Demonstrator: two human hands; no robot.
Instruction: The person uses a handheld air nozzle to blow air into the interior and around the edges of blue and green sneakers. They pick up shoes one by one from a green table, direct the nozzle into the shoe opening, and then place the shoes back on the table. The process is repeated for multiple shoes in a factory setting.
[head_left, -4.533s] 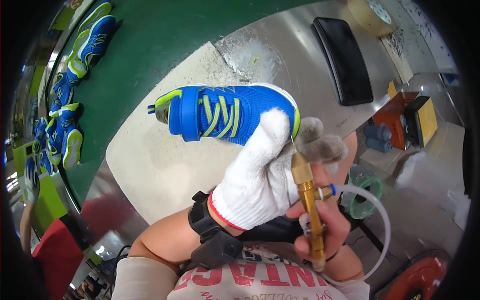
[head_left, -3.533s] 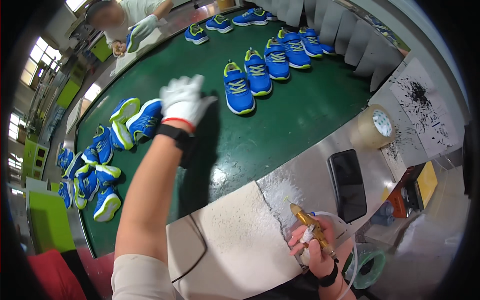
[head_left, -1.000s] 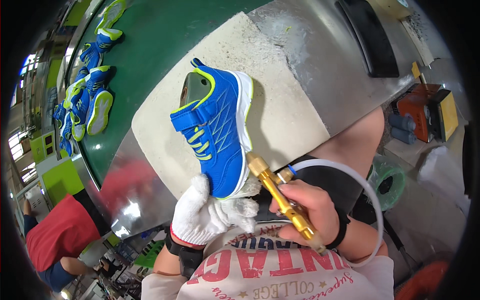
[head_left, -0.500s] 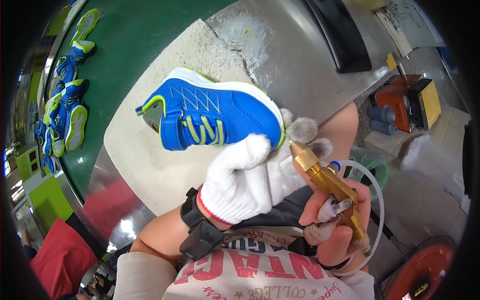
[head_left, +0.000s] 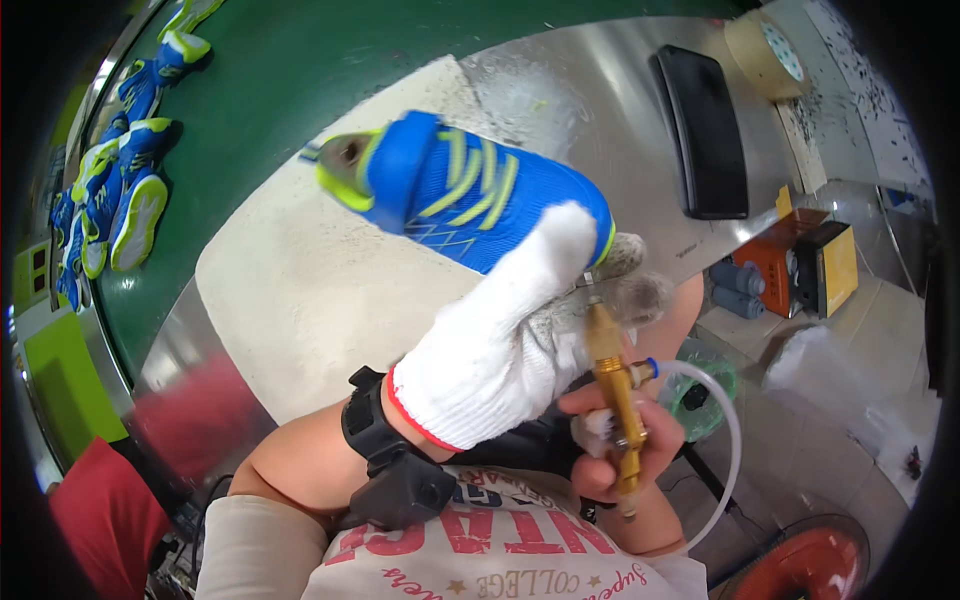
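A blue sneaker (head_left: 475, 190) with yellow-green laces and lining is held above a pale work pad, its laces turned up and its heel pointing left. My left hand (head_left: 500, 345), in a white knit glove with greyed fingertips, is closed around the toe; its thumb presses on the upper. Close under the toe is the tip of a brass nozzle gun (head_left: 620, 390), standing nearly upright. My bare right hand (head_left: 650, 440) grips the gun's body, with white wrapping on a finger. A clear hose (head_left: 735, 430) curves away from the gun's blue fitting.
Beneath the shoe lies the pale pad (head_left: 290, 290) on a metal tabletop, beside a green surface (head_left: 300, 50). Several similar sneakers (head_left: 140, 220) line the far left. A black phone-like slab (head_left: 705, 140), a tape roll (head_left: 765, 55) and an orange box (head_left: 775, 280) are at the right.
My left hand has rolled the sneaker from its side so the laces and opening now face up. The gun has swung more upright and its body moved left, its tip staying near the toe.
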